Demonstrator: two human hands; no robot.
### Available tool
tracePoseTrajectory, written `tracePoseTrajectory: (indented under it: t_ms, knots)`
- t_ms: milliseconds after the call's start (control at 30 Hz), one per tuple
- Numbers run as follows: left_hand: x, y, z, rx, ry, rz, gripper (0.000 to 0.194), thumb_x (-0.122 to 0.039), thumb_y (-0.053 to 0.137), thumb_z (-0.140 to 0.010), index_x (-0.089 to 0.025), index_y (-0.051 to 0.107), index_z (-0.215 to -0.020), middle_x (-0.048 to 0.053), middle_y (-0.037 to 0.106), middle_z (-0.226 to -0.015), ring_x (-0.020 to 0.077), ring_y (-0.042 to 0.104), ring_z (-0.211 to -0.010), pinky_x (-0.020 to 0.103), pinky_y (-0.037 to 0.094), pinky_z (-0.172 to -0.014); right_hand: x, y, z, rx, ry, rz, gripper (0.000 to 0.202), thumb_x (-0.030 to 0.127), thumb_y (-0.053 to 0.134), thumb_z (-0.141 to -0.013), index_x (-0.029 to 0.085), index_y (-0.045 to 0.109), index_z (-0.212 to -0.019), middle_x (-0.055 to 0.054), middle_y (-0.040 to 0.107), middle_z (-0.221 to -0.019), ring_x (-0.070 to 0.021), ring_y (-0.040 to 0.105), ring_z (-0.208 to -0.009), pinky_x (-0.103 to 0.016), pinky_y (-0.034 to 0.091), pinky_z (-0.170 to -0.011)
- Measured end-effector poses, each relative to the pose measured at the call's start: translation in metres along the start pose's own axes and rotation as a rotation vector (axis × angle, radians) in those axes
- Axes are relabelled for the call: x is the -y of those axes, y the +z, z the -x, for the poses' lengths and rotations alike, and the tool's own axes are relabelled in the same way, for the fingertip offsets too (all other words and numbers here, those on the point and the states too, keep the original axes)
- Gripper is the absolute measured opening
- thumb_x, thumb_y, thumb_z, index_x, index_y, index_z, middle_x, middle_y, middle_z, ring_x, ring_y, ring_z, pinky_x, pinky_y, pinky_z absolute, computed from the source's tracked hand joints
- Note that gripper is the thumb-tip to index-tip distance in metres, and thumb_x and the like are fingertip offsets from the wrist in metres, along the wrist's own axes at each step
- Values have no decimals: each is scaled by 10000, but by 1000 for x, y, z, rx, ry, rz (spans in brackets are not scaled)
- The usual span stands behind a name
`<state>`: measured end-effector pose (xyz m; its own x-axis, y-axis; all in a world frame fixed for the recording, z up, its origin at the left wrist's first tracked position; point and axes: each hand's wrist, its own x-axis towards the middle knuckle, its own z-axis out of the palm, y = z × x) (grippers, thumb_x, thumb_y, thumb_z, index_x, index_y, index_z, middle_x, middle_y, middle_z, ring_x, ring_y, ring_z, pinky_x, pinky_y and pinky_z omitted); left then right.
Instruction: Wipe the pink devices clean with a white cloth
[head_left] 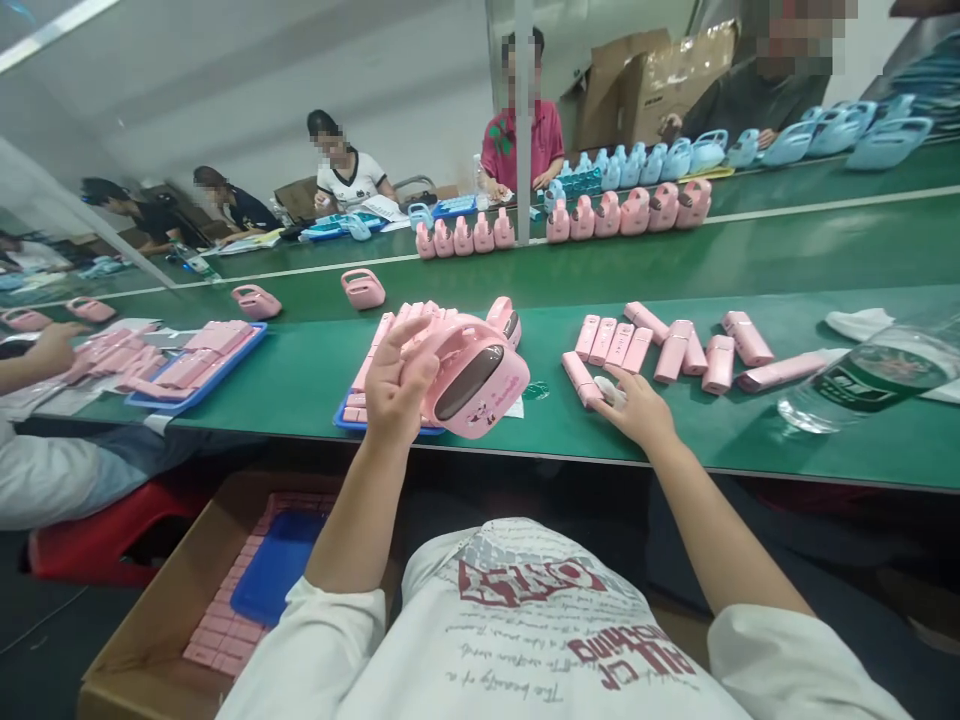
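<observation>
My left hand (401,385) grips a pink handled case (480,390) by its carrying handle, raised above the table's near edge. A dark oval panel and a small printed cartoon figure show on the case's front. My right hand (641,410) is low over the green table, its fingers closed around a small white cloth (609,391). Against that cloth lies a pink oblong piece (580,380). Several similar pink oblong pieces (675,350) lie or stand just beyond. Behind the held case, a blue tray (351,420) of pink pieces and another pink handled case (504,318) are partly hidden.
A clear bottle (862,385) lies on the right. Left, another blue tray (259,340) holds pink pieces near a co-worker's hand (52,355). Pink cases (634,212) line the belt (300,285). Below stands a cardboard box (131,630). People sit opposite.
</observation>
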<state>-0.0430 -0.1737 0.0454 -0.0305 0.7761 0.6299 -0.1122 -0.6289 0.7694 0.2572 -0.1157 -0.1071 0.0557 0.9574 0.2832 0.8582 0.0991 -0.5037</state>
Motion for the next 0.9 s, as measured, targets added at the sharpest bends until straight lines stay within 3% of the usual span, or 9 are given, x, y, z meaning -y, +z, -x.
tracePoseTrajectory:
  t_ms: [233, 400, 500, 600, 700, 767, 900]
  knots:
    - [1, -5, -26, -207, -334, 142, 312, -308, 710, -784, -214, 544, -1031, 43, 734, -920, 220, 697, -976, 371, 569, -895, 2, 3, 3, 36, -105, 211, 606, 529, 601, -809, 172, 567, -1298, -129, 617, -1097, -276, 631, -904, -345, 479, -663]
    - [12, -5, -56, -350, -523, 304, 263, -216, 678, -794, -173, 551, -1021, 43, 729, -872, 168, 704, -886, 273, 563, -797, -4, 11, 1, -27, -159, 278, 535, 533, 606, -810, 184, 620, -1216, -87, 637, -987, -225, 634, -817, -292, 437, -567]
    - [23, -6, -71, -307, -629, 429, 213, -219, 552, -869, -104, 606, -1041, 77, 725, -898, 160, 697, -868, 247, 548, -783, -8, 16, 0, -62, -169, 296, 488, 520, 609, -812, 193, 638, -1174, -69, 645, -965, -200, 630, -774, -267, 407, -535]
    - [34, -8, -83, -276, -684, 512, 312, -240, 426, -914, -68, 639, -1065, 101, 724, -926, 196, 690, -927, 288, 539, -849, -12, 19, 0, -103, -199, 291, 454, 518, 589, -827, 187, 655, -1130, -65, 656, -948, -193, 634, -748, -263, 398, -523]
    - [42, -10, -97, -459, -732, 518, 320, -194, 423, -903, -74, 632, -1113, 71, 725, -822, 191, 696, -902, 293, 523, -893, -16, 21, 1, -151, -245, 241, 447, 528, 534, -855, 174, 665, -1093, -66, 667, -936, -185, 639, -724, -268, 420, -527]
    - [46, -13, -107, -519, -755, 530, 336, -184, 413, -905, -73, 623, -1143, 56, 715, -753, 188, 701, -850, 298, 523, -889, -19, 22, 1, -168, -265, 191, 449, 529, 498, -867, 165, 669, -1069, -65, 672, -911, -180, 639, -704, -272, 437, -530]
    - [53, -21, -129, -496, -738, 555, 342, -191, 383, -921, -60, 639, -1106, 47, 695, -677, 174, 691, -705, 302, 531, -859, -20, 20, -4, -148, -267, 74, 424, 490, 473, -855, 151, 667, -1021, -62, 673, -881, -187, 645, -703, -278, 462, -532]
